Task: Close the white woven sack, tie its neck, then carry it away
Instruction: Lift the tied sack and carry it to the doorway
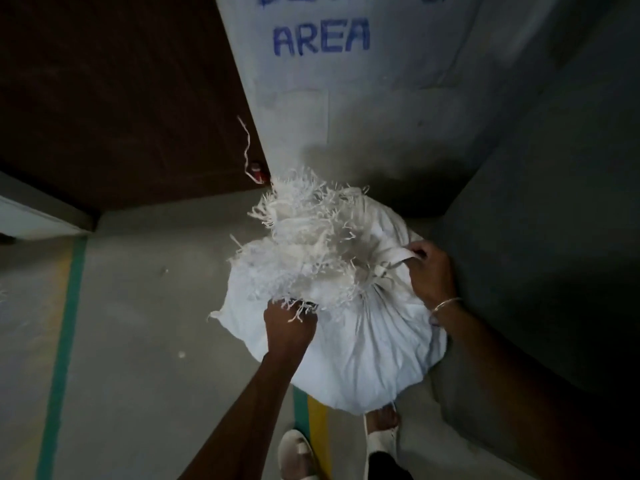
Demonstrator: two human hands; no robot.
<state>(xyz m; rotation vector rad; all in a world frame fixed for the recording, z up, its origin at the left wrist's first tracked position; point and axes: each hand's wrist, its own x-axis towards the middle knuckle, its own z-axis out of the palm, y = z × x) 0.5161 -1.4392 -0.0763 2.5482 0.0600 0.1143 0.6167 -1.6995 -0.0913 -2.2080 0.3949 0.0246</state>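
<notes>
Neck-tying is underway: white woven sack [363,341] gripped by left hand [289,323], white tie strip [394,256] pinched by right hand [429,271]; tightening likely needed next.

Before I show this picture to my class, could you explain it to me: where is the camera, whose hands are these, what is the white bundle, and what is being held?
There is no machine here. One camera, worn on a person's head, looks down at their own two bare hands. The white woven sack appears to sit on a concrete floor, beside a pillar lettered AREA in blue. Its neck is gathered, and the frayed top fans out above it. The left hand grips the sack's frayed edge. The right hand, with a bangle on its wrist, pinches a white tie strip at the neck. The person's sandalled feet show at the bottom.
</notes>
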